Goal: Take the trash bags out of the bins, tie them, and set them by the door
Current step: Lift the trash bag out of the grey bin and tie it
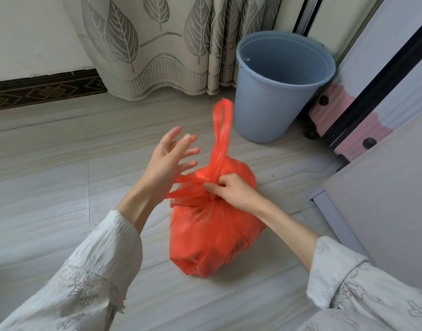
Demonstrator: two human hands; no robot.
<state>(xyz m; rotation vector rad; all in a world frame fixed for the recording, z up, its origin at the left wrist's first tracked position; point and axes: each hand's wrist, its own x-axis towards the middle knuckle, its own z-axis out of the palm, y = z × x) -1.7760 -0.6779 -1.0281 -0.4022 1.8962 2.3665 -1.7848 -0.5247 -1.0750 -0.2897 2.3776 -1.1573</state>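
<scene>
The red trash bag [212, 225] sits on the grey floor [62, 163] at centre frame. The right hand [231, 191] pinches its gathered neck; one handle loop [222, 123] stands up toward 12 o'clock. The left hand [168, 158] hovers at 10 o'clock — fingers spread, holding nothing. The blue bin [274, 91] stands bagless at 1 o'clock.

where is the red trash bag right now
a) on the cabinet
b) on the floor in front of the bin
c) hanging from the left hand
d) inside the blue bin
b: the red trash bag sits on the floor tiles, outside the blue bin, with the right hand pinching its gathered neck and the left hand open beside it.
</scene>
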